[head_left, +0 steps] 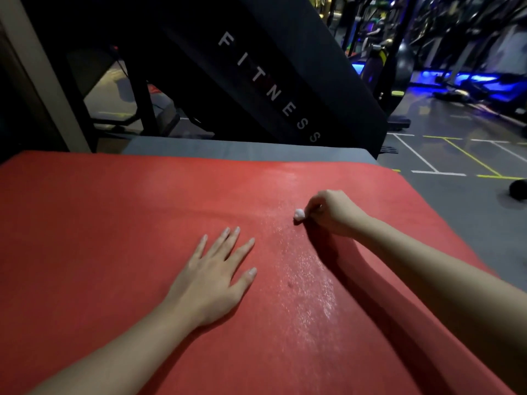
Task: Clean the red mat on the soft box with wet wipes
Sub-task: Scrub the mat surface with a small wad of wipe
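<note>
Dim gym floor [445, 129] lies behind a red mat [114, 223] filling the lower frame atop a grey soft box [228, 151]. Left hand [212, 277] lies flat, fingers spread; right hand [330, 212] pinches a balled wet wipe [299, 214] (streaks glisten nearby) at centre right.

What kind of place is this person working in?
Most likely a gym: the dark slanted panel reads FITNESS, exercise machines stand in the blue-lit background, and the floor has painted white and yellow lines.
</note>
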Demonstrator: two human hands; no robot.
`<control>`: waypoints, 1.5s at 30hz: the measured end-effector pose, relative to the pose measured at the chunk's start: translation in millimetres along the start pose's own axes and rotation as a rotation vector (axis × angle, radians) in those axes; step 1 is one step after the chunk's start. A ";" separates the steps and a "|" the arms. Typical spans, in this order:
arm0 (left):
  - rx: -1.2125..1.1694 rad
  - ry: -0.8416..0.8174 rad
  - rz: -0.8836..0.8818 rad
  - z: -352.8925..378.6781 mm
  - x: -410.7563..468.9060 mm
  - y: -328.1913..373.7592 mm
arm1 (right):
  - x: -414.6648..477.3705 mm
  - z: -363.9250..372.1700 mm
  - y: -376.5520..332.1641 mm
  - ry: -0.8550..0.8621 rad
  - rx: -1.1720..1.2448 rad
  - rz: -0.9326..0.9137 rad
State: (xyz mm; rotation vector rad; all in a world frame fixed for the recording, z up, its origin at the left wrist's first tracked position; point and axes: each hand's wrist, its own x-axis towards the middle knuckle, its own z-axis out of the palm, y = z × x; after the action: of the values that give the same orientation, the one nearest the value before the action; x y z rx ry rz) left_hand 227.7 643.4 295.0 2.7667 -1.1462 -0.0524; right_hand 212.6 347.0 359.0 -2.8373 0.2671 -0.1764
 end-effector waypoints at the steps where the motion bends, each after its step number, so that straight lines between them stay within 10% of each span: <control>1: 0.001 0.000 -0.003 -0.4 0.5 0.0 | 2.7 -2.0 0.5 -0.040 -0.017 -0.016; 11: -0.021 -0.006 0.001 -1.1 2.3 -4.5 | 101.0 36.4 19.7 0.251 0.125 0.199; 18: -0.043 0.034 -0.001 -1.6 1.8 -2.5 | 98.5 13.3 25.9 0.040 0.064 0.131; 28: -0.051 0.055 -0.020 -2.2 5.6 -1.6 | 170.9 19.7 47.1 0.213 0.144 0.221; 36: -0.059 0.063 -0.016 -0.9 5.3 -2.3 | 141.2 -14.7 66.6 -0.128 0.155 0.125; 41: -0.067 0.067 -0.017 1.0 6.8 -4.4 | 158.0 5.4 73.4 0.208 0.078 0.191; 45: -0.047 0.049 -0.018 0.2 8.2 -5.2 | 152.7 15.0 69.6 0.147 0.071 0.199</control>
State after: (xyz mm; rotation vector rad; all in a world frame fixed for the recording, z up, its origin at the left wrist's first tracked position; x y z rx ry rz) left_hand 237.1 641.2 294.2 2.7213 -1.0945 -0.0130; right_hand 352.3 255.0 338.7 -2.7100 0.5597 -0.3448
